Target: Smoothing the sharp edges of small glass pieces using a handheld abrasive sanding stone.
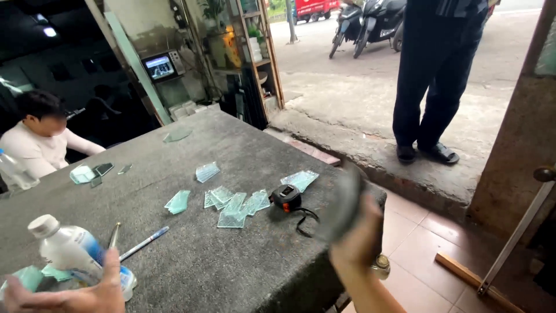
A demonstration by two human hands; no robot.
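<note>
**Bench w/ cut glass — hands, stock, packaging**

Left hand (69,297), bottom left of frame: fingers wrapped round a white bottle (66,249), thumb up along its side, bottle tilted, cap toward upper left. Bottle label: blue and white band w/ a touch of orange, wrapped round the body; print not legible.

Right hand (360,237), lower centre-right: fingers pinched on a dark grey pad (343,203), blurred, raised just off the right edge of the table (191,266). Exact finger spread hard to tell through blur.

Progress, judged from layout: cutting seems well along. Pale green glass pieces (234,204) already lie in a loose pile mid-table, more singles at centre-left and upper centre. Further pieces (35,275) under/by the bottle, bottom left. Not sorted or stacked; bench not tidied.

Other items:
- Tape measure (286,197), black w/ orange, strap trailing, just right of pile.
- Pen (145,242), blue and white, near bottle; slim metal tool (113,235) beside it.
- Small brown jar (380,264), below table edge, by right wrist.
- Small screen (160,67), upper left, grey box, lit.
- Seated person (37,142) in pale top, left edge.
- Standing person (434,75) in dark trousers and sandals, upper right.
- Scooters (365,20), top centre, parked on street.
</note>
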